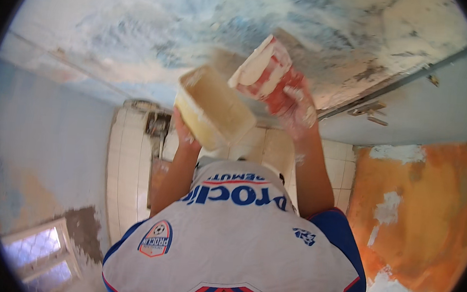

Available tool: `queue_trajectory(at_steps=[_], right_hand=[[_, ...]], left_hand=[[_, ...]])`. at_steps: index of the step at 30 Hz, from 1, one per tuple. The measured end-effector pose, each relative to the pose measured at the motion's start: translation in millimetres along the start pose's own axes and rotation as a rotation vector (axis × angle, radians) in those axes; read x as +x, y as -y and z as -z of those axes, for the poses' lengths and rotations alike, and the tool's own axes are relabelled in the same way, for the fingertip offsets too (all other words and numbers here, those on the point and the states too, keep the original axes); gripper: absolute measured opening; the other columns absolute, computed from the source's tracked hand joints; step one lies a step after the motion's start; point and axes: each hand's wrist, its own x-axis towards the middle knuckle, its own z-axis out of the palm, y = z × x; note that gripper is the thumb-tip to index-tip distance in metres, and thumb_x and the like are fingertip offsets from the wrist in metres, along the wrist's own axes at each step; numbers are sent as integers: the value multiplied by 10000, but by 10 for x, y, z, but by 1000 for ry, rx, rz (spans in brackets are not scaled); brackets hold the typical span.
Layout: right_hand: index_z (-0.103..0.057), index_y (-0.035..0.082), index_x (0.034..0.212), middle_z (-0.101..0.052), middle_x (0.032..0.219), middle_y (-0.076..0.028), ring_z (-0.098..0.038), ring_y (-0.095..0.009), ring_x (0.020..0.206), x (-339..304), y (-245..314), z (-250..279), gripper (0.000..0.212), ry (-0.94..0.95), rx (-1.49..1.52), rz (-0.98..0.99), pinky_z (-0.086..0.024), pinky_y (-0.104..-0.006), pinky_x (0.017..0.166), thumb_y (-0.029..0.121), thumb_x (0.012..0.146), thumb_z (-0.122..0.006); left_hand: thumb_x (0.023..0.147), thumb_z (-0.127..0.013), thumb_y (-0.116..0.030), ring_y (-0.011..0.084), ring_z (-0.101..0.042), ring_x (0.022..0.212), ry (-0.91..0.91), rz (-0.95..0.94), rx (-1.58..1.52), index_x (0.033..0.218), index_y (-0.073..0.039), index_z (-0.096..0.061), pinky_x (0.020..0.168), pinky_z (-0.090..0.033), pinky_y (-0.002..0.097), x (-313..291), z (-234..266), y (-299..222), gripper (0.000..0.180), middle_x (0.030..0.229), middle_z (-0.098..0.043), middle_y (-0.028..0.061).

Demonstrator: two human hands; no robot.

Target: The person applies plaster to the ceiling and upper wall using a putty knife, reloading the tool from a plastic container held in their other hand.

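My left hand [186, 132] grips a pale yellow rectangular plastic tub [201, 122] by its side. The tub is tilted, its inside turned up toward me and smeared with whitish paste. In my right hand [297, 114] is a red putty spreader [265, 71], its broad blade thickly coated with cream-white putty. The spreader is raised just right of the tub's upper end, close in front of the patchy blue and white wall [143, 34]. White putty also covers the fingers of my right hand and marks its wrist.
A dark strip with metal fittings [370, 110] runs along the wall's right side. An orange painted surface [403, 214] with white patches stands at right. Pale tiles [125, 165] lie below, near a dark worn object [158, 125]. A window [44, 252] is at lower left.
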Motion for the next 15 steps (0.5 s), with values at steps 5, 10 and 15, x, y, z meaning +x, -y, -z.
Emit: queue_trajectory(at_steps=[5,10,15], right_hand=[[-432,96,1298,-613,1189,-128,-700,-267,998,-203,32,-219,403,-72,30,162,-649,-437,718,4,933,-574],[-461,54,1314,-642,1130,-118,-705,-247,968,-282,234,-545,380,-269,-121,529,-635,-412,734,15,957,-584],[-507,44,1281,-680,1109,-122,-720,-267,938,-154,504,-740,317,-324,-158,905,-620,-457,809,21,971,-567]], left_hand=[[998,-393,-609,317,-453,1367,40,64,12,1518,-153,-357,1139,-375,503,-67,-50,-49,692,1509,-455,92],[995,-428,-597,306,-464,1351,97,143,36,1507,-155,-368,1125,-389,496,-56,-52,-206,679,1489,-473,81],[992,-437,-597,306,-462,1350,146,181,16,1511,-154,-355,1123,-392,494,-38,121,-563,687,1496,-462,81]])
